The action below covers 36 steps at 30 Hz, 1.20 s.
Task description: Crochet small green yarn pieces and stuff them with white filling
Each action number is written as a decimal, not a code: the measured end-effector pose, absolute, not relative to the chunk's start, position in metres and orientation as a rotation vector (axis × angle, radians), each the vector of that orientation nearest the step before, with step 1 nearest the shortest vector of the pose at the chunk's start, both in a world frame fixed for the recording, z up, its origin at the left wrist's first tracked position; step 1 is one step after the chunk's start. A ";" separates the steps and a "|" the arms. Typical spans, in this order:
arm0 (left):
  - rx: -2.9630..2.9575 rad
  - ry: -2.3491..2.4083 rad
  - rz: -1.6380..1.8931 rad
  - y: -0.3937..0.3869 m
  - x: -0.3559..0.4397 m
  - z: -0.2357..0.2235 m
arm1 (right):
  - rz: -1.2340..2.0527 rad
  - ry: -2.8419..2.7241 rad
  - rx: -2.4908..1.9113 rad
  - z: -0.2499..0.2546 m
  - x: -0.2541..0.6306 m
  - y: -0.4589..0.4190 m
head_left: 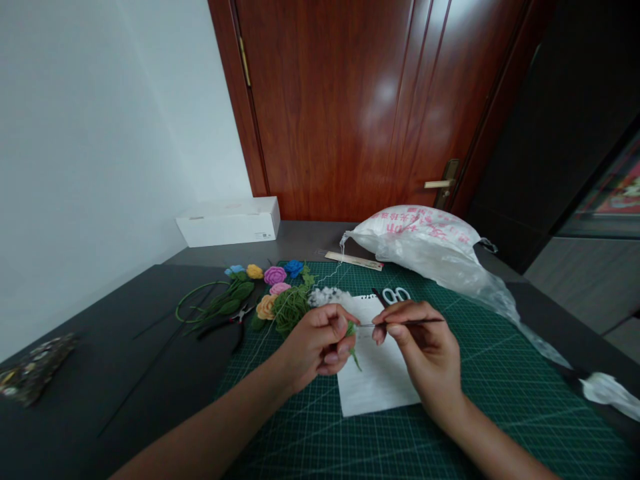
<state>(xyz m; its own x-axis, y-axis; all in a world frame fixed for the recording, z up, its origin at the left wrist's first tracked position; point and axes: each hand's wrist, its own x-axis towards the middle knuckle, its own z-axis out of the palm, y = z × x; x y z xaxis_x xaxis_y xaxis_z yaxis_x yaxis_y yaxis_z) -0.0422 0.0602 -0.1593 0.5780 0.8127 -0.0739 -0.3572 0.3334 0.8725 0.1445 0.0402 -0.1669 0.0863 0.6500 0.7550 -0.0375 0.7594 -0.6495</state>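
Pinching a small green yarn piece [356,360] over the sheet of paper [375,387], the left hand [320,340] is curling inward, its fingers closing narrowly on the work. A thin end is dangling below them, while most of the piece is hiding behind the fingertips, so its full shape is escaping view. The right hand [440,353] is gripping a slim, dark-handled tool [423,323] between thumb and fingers, pointing its pale shaft leftward at the yarn; whether the tip is catching a loop, I cannot tell.

The green piece is looking very light, limp and stretchy, not fragile, though its loops are probably loosening if tugged. Its worked edge, close beside the tip, is offering a better hold than the dangling end. The tool is appearing light, stiff and perhaps smooth, so its handle is suiting a gentle thumb-and-finger grip.

Beneath the paper, a green cutting mat [480,387] is covering part of the bench [125,307]. Scissors [396,295] are lying just beyond the sheet. Left of them, fluffy grey yarn [327,295] and a tangle of green yarn [291,310] are sitting near the crocheted flowers [275,275], with pliers [241,315] resting alongside.
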 end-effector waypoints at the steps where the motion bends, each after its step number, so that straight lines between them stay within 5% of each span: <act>1: 0.945 0.561 0.817 0.060 -0.042 -0.159 | 0.544 -1.408 -0.544 -0.167 0.145 0.040; 36: 0.980 0.479 0.867 0.061 -0.044 -0.160 | 0.554 -1.395 -0.489 -0.171 0.142 0.039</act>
<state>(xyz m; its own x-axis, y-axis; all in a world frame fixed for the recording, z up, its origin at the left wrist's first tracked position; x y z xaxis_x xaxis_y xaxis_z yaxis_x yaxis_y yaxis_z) -0.0444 0.0609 -0.1598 0.5838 0.8116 0.0221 -0.4136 0.2738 0.8683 0.1424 0.0387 -0.1709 0.0887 0.6267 0.7742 -0.0753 0.7792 -0.6222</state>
